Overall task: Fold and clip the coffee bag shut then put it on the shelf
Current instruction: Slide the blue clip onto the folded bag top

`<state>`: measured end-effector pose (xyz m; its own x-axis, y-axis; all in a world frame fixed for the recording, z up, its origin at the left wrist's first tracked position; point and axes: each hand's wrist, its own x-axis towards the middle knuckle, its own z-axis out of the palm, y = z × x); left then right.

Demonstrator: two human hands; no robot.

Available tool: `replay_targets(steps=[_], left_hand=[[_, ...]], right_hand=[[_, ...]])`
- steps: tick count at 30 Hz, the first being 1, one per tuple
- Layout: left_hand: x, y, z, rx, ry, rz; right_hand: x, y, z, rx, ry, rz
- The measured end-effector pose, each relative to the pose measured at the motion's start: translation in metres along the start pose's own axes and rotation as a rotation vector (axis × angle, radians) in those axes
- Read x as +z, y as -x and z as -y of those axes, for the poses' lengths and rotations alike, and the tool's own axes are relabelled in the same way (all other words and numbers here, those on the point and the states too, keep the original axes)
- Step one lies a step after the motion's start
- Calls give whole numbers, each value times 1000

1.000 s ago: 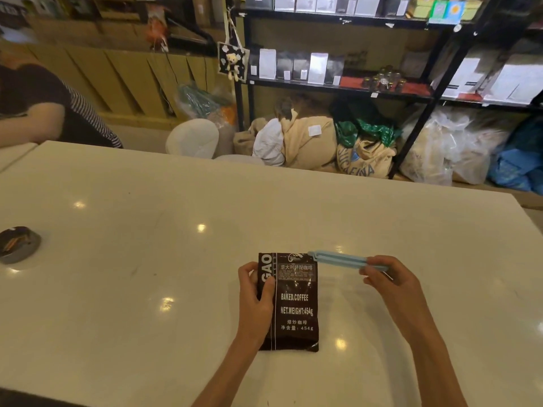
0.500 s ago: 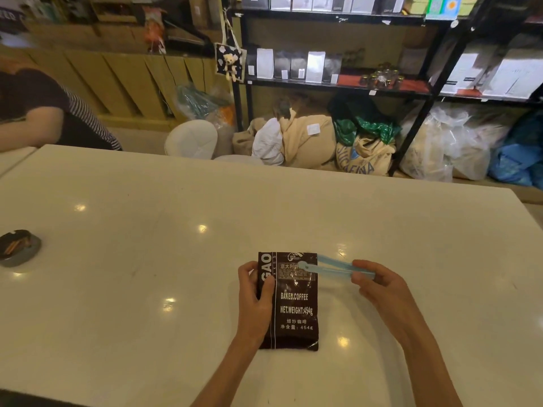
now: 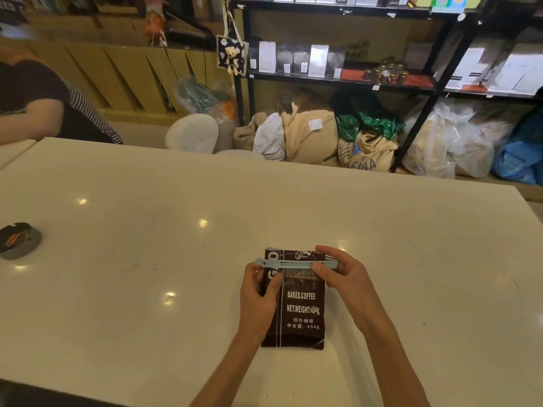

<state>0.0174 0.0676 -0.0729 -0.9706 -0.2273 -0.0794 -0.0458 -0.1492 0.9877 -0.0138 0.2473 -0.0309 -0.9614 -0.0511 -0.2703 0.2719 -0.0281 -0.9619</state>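
The pale blue sealing clip [image 3: 295, 263], beside the coffee bag [image 3: 293, 301] a second ago, now spans its folded top on the table [image 3: 117, 289], right hand [image 3: 342, 274] grip pinching the clip's end, left hand [image 3: 260, 298] grip pinching the bag's edge; snapping shut comes next.

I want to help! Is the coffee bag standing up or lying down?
Lying down: the dark brown coffee bag rests flat on the white table, label facing up.

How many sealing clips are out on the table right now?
1. The light blue clip lies across the top of the coffee bag, with the right hand at one end and the left hand near the other.
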Motion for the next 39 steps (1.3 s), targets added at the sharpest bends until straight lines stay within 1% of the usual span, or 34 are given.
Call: replay_targets(steps=[3,5,12,16,19,22,25,29,33,39], left_hand=[[5,2,-2,-24,26,30],[7,0,-3,-68,43,56],[11,-12,-10,-166,51,138],[11,-14,-11,-185,90,171],[10,-11,-12,-184,195,208],[7,-16,-15,-161,306,126],[10,-20,-20,-118,305,57],[17,-17,-18,-167,303,-18],[18,-16,-18,-186,327,-64],[19,-16,-18,-209,318,-88]], right_hand=[[3,0,-3,7,-41,-48],[2,1,-4,3,-16,-76],[3,0,-3,-35,-81,-57],[11,1,-6,-71,-87,-150],[14,3,-8,-68,-118,-202],[16,5,-10,-57,-104,-213],[19,6,-14,-48,-107,-234],[23,9,-18,-66,-162,-285],[24,9,-18,-67,-189,-287],[25,8,-18,-49,-218,-293]])
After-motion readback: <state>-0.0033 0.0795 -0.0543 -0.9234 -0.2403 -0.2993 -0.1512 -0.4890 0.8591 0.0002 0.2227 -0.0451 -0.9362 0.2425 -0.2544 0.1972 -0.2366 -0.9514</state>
